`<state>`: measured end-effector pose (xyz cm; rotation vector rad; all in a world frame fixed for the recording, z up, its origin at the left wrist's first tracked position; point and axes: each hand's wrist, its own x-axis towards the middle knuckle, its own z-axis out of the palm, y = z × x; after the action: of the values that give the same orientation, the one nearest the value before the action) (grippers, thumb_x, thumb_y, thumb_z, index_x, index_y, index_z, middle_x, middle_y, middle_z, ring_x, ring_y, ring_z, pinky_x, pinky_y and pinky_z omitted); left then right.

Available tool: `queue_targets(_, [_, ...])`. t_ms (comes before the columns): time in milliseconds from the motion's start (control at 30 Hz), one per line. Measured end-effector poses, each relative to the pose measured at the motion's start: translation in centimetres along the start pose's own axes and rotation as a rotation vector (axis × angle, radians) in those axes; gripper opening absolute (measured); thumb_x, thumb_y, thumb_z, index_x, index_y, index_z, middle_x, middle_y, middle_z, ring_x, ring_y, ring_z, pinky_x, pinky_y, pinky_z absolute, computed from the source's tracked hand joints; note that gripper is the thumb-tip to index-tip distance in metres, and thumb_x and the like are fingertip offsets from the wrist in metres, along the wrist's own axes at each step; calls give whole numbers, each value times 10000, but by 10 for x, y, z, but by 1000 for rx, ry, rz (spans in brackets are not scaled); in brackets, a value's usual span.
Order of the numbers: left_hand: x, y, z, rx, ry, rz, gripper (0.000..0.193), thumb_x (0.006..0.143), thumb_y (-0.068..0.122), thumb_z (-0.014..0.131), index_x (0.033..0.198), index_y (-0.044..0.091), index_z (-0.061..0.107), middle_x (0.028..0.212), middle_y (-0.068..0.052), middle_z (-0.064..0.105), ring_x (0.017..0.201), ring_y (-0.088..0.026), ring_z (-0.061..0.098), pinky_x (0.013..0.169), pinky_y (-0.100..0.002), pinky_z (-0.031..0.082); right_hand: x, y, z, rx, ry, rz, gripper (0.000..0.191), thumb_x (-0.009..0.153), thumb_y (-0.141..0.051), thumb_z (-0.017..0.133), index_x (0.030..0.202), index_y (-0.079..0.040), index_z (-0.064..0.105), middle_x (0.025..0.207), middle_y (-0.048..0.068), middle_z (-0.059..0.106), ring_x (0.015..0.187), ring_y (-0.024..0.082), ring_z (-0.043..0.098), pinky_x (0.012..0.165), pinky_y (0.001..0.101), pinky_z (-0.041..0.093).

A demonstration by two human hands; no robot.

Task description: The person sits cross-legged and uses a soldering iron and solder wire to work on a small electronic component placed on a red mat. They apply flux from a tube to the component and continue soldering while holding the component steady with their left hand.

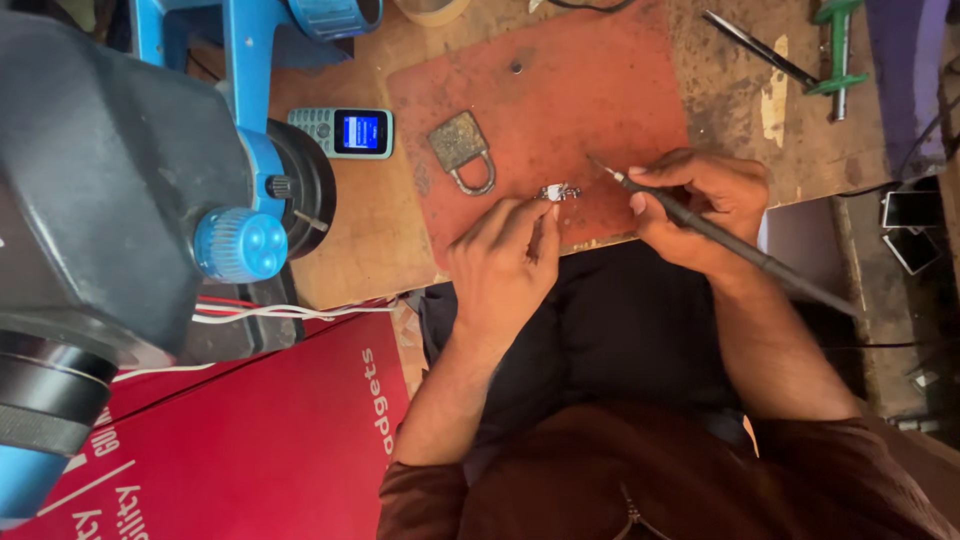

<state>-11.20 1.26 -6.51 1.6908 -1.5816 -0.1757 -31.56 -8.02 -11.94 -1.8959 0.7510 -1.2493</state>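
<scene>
My left hand (505,262) pinches a small silver metal part (558,190) between its fingertips, on the near edge of a worn red mat (585,95). My right hand (700,205) grips a thin dark pen-like tool (745,250) like a pencil. The tool's tip points left and sits just right of the small part. A tarnished padlock (462,150) lies on the mat, up and to the left of my left hand.
A small keypad phone (345,132) with a lit blue screen lies left of the mat. A grey and blue microscope (120,200) fills the left side, above a red box (250,440). A slim dark tool (760,50) and a green clamp (838,55) lie at the far right.
</scene>
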Motion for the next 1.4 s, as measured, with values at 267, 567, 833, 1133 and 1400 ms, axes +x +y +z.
queue_targets(267, [0, -1, 7, 10, -81, -76, 89, 916, 144, 748, 895, 94, 678, 829, -55, 676, 686, -290, 677, 576, -421, 501, 1, 6, -9, -95, -188, -74, 148, 845, -36, 797, 983, -6, 753, 732, 78, 677, 545, 93, 588, 474, 215, 396])
queue_targets(567, [3, -4, 14, -68, -67, -124, 108, 904, 146, 756, 857, 103, 669, 844, -53, 685, 673, -287, 684, 583, -412, 514, 1, 8, -4, -67, -220, -23, 138, 882, -58, 802, 1001, -11, 751, 743, 60, 705, 553, 66, 610, 484, 206, 412])
queue_targets(833, [3, -3, 17, -15, -72, -139, 96, 901, 161, 747, 851, 110, 682, 834, -49, 683, 670, -292, 689, 589, -420, 522, 1, 8, -2, -126, -213, -24, 142, 877, -41, 794, 1011, -11, 757, 744, 73, 701, 585, 80, 619, 523, 225, 436])
queue_targets(1133, [2, -3, 18, 25, -58, -94, 121, 924, 176, 743, 850, 106, 677, 856, -55, 685, 689, -316, 687, 591, -440, 516, 1, 15, 0, -119, -233, -24, 139, 891, -62, 803, 1012, -4, 766, 716, 62, 702, 553, 76, 616, 477, 218, 415])
queue_targets(1400, [2, -2, 17, 38, -48, -80, 89, 912, 179, 747, 888, 109, 697, 865, -65, 686, 693, -319, 686, 590, -439, 520, 2, 12, 0, -111, -249, -41, 162, 891, -91, 821, 1011, 2, 763, 728, 69, 705, 561, 75, 620, 474, 207, 416])
